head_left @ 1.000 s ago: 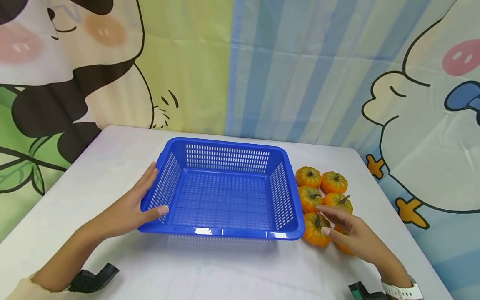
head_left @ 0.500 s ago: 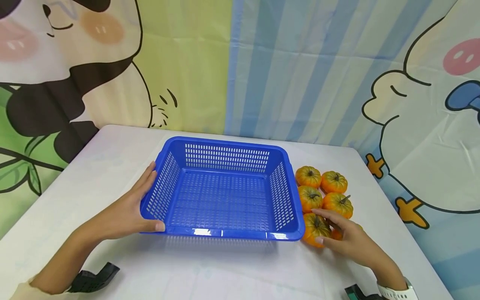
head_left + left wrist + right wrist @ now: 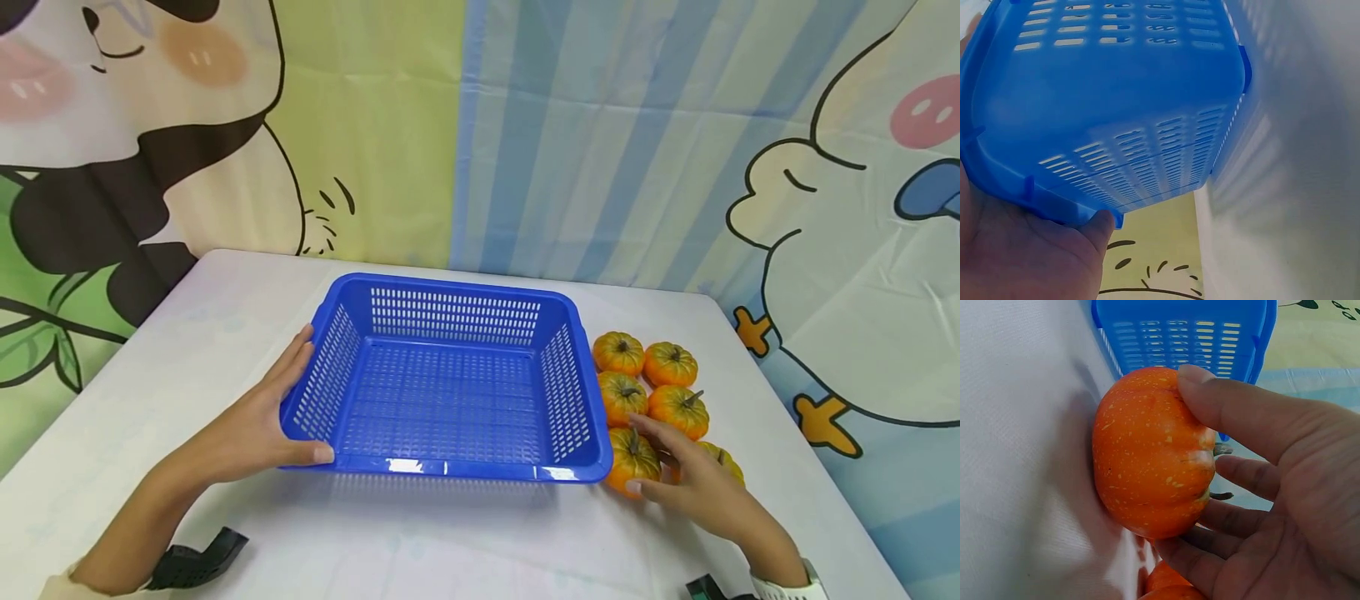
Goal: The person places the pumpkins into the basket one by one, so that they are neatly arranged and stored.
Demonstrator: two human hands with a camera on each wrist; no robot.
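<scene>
A blue plastic basket (image 3: 448,400) with slotted walls stands on the table, bare inside. My left hand (image 3: 258,429) is spread at its near left corner, thumb on the front rim and straight fingers along the left side. In the left wrist view, that hand (image 3: 1029,250) lies against the rim from outside. My right hand (image 3: 697,479) grips the nearest small orange-green pumpkin (image 3: 632,462), right of the basket. Its thumb and fingers are on opposite sides of the pumpkin (image 3: 1147,450) in the right wrist view. Part of the pumpkin is hidden under the hand.
Several more pumpkins stand close together behind and beside the held one, among them a far left one (image 3: 618,353), a far right one (image 3: 671,364) and a half-hidden one (image 3: 722,460). A white cloth (image 3: 420,542) covers the table. A cartoon-printed curtain (image 3: 375,125) hangs behind it.
My right hand has moved slightly left and closed round the nearest pumpkin, uncovering more of the pumpkin behind it. My left thumb has shifted down onto the front rim. The basket stays put.
</scene>
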